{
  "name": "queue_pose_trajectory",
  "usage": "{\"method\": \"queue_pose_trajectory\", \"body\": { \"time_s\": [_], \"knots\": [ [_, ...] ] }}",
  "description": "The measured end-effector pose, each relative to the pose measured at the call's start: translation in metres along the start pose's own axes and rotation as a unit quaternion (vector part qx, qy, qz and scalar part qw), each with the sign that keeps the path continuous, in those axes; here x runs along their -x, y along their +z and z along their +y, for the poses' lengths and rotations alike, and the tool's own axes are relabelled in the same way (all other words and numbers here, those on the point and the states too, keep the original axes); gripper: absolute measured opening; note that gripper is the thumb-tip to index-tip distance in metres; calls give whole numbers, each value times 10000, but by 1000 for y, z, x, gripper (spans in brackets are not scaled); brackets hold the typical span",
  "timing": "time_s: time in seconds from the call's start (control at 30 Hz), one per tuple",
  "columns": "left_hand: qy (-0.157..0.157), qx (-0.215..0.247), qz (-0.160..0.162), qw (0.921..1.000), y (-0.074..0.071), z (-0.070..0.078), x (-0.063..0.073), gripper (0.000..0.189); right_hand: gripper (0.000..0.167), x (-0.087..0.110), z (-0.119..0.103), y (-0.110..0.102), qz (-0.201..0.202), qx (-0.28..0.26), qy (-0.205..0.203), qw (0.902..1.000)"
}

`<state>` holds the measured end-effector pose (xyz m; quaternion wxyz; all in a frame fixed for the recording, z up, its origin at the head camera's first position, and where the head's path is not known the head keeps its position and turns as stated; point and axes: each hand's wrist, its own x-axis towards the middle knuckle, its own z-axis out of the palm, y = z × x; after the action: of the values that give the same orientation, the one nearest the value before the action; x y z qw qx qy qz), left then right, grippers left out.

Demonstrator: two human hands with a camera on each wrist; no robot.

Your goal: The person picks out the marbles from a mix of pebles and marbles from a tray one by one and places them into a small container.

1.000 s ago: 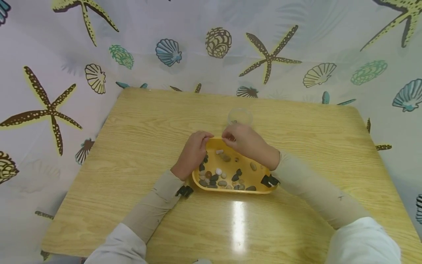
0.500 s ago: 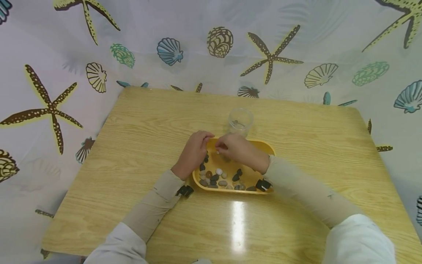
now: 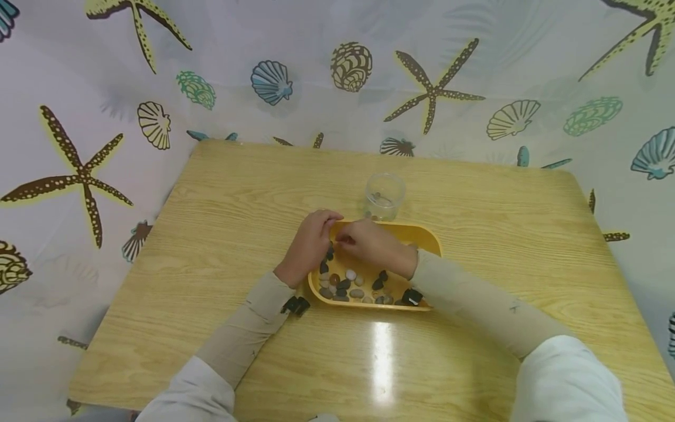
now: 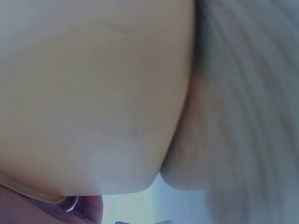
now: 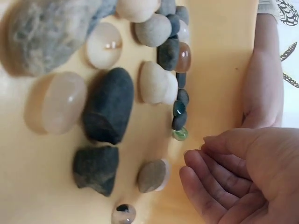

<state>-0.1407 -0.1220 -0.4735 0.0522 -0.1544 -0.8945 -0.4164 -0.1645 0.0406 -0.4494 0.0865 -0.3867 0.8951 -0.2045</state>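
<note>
My left hand (image 3: 308, 243) grips the far left rim of a yellow tray (image 3: 435, 237); in the left wrist view its fingers (image 4: 21, 210) curl at the tray's edge. My right hand (image 3: 374, 243) is inside the tray, near the far left corner. In the right wrist view its fingers are loosely bent, with thumb and fingertips close together and nothing visible between them. Just beyond the fingertips lies a green glass marble (image 5: 180, 134), at the end of a row of dark pebbles. A grey-brown pebble (image 5: 152, 176) and a clear marble (image 5: 124, 213) lie nearby.
A clear plastic cup (image 3: 385, 196) with a few small pieces in it stands behind the tray. Several pebbles, among them a white one (image 3: 350, 274), lie along the tray's near side. The wooden table (image 3: 227, 211) meets a shell-patterned curtain (image 3: 295, 35).
My right hand has moved from beside the cup down into the tray and leftward, uncovering the cup. The left hand has stayed at the rim.
</note>
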Motion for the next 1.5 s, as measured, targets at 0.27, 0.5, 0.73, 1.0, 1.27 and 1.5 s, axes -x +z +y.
{"method": "queue_pose_trajectory", "body": {
  "time_s": [0.27, 0.5, 0.73, 1.0, 1.27, 1.5],
  "knots": [
    [56, 79, -18, 10000, 0, -1, 0, 25, 12, -1, -3, 8, 78, 102, 22, 9999],
    [-51, 74, -2, 10000, 1, -1, -1, 25, 10, 1, -4, 13, 460, 398, -414, 9973],
    [-74, 80, 16, 9999, 0, 0, -1, 24, 13, 2, -5, 15, 574, 566, -700, 9943],
    [-125, 39, 11, 9999, 0, -1, -2, 24, 13, -1, 0, 19, 539, 745, -810, 9925],
    [-168, 77, 15, 9998, 0, 0, -2, 24, 13, -2, 3, 22, 497, 825, -825, 9919],
    [-128, 127, 45, 9998, 1, -1, -2, 23, 20, -4, 3, 24, 443, 899, -745, 9922]
  ]
}}
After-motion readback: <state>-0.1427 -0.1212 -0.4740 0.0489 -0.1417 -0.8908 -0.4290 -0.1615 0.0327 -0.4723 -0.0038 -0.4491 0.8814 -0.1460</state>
